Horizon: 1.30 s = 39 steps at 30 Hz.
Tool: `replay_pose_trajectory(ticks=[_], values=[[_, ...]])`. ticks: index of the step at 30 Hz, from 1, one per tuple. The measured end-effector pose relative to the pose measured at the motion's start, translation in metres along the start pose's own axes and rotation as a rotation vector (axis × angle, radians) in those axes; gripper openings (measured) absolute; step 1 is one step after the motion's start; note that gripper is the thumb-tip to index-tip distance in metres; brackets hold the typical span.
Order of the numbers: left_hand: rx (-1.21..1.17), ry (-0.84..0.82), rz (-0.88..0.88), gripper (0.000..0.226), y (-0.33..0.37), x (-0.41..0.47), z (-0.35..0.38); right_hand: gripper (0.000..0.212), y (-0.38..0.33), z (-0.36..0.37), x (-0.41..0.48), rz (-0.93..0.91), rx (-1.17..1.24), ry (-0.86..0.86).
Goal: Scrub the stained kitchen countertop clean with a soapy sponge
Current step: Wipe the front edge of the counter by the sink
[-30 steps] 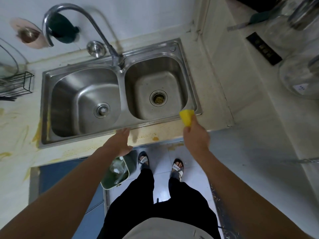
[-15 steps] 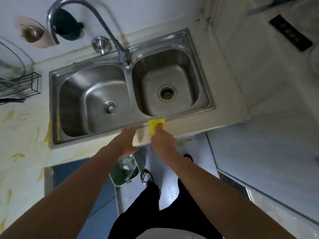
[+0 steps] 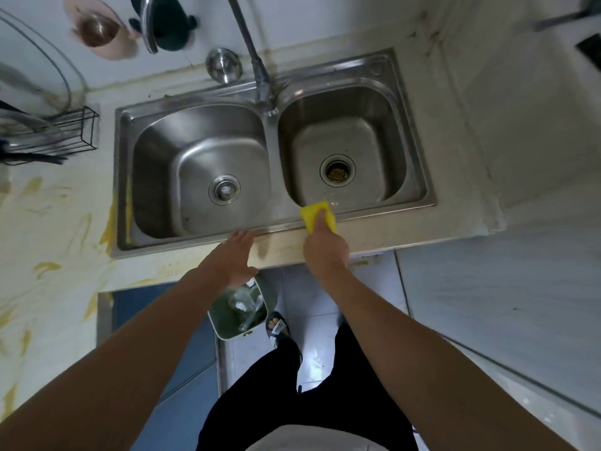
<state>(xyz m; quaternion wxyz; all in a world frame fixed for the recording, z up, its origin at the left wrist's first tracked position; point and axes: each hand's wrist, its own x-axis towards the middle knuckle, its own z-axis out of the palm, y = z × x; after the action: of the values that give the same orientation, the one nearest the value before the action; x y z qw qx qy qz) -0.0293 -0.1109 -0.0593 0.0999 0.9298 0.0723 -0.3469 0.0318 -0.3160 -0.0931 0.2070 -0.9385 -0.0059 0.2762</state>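
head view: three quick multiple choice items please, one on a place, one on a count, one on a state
1. Where is the yellow sponge?
A) in the left basin
B) at the front rim of the sink, by the right basin
C) in the wire rack

2. How many basins does the sink have?
A) one
B) two
C) three

3. What is the left hand doing?
A) gripping the faucet
B) holding a cup
C) resting on the countertop edge, fingers straight

Answers:
1 B: the right hand holds the sponge against that rim.
2 B: two steel bowls sit side by side, each with its own drain.
3 C: its fingers lie straight and hold nothing.
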Motion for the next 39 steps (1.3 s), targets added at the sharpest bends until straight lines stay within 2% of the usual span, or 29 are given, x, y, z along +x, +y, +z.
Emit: replay_pose_trajectory(ticks=[4,6,8,10,12,14,17,20,22,25,27,29,31,33,34,36,39], values=[[0.023,-0.046,-0.017,0.1,-0.015,0.004,0.002,0.072,-0.013,0.011,-0.011,-0.187,-0.008,-0.125],[0.026,-0.067,-0.007,0.102,-0.018,0.005,0.001,0.07,0.011,-0.008,-0.014,-0.199,-0.02,-0.015],[0.031,-0.076,-0.001,0.103,-0.015,0.006,0.002,0.067,0.056,-0.035,-0.015,-0.053,-0.011,0.165],[0.042,-0.083,0.006,0.104,-0.013,0.009,0.003,0.064,0.104,-0.063,-0.019,0.193,0.006,0.292],[0.051,-0.098,-0.003,0.105,-0.012,0.013,0.004,0.065,0.131,-0.073,-0.023,0.39,0.021,0.33],[0.086,-0.11,-0.002,0.104,-0.012,0.015,0.004,0.067,0.119,-0.055,-0.025,0.415,0.057,0.274],[0.098,-0.137,0.012,0.104,-0.016,0.016,0.002,0.064,0.055,-0.007,-0.026,0.311,0.143,0.183],[0.115,-0.159,0.036,0.104,-0.022,0.017,0.002,0.071,-0.006,0.046,-0.024,0.13,-0.077,0.087],[0.132,-0.166,0.054,0.104,-0.024,0.016,0.001,0.071,-0.026,0.062,-0.026,0.014,-0.136,0.024],[0.122,-0.166,0.078,0.104,-0.027,0.014,-0.003,0.065,-0.021,0.042,-0.028,-0.141,-0.126,-0.066],[0.095,-0.153,0.106,0.103,-0.029,0.011,-0.004,0.062,-0.001,0.012,-0.029,-0.193,-0.111,-0.003],[0.067,-0.147,0.129,0.104,-0.032,0.007,-0.003,0.06,0.028,-0.022,-0.027,-0.111,-0.109,0.179],[0.051,-0.137,0.154,0.104,-0.035,0.004,-0.002,0.055,0.061,-0.048,-0.024,0.105,-0.045,0.329],[0.025,-0.127,0.169,0.103,-0.039,0.002,-0.001,0.057,0.081,-0.053,-0.02,0.344,0.044,0.352],[0.014,-0.119,0.181,0.103,-0.042,0.001,0.0,0.06,0.079,-0.043,-0.02,0.405,0.082,0.332],[-0.007,-0.111,0.194,0.102,-0.045,0.002,0.002,0.062,0.055,-0.006,-0.025,0.408,0.226,0.3],[0.007,-0.105,0.201,0.103,-0.051,0.005,0.004,0.062,-0.007,0.059,-0.041,0.274,0.333,0.224]])
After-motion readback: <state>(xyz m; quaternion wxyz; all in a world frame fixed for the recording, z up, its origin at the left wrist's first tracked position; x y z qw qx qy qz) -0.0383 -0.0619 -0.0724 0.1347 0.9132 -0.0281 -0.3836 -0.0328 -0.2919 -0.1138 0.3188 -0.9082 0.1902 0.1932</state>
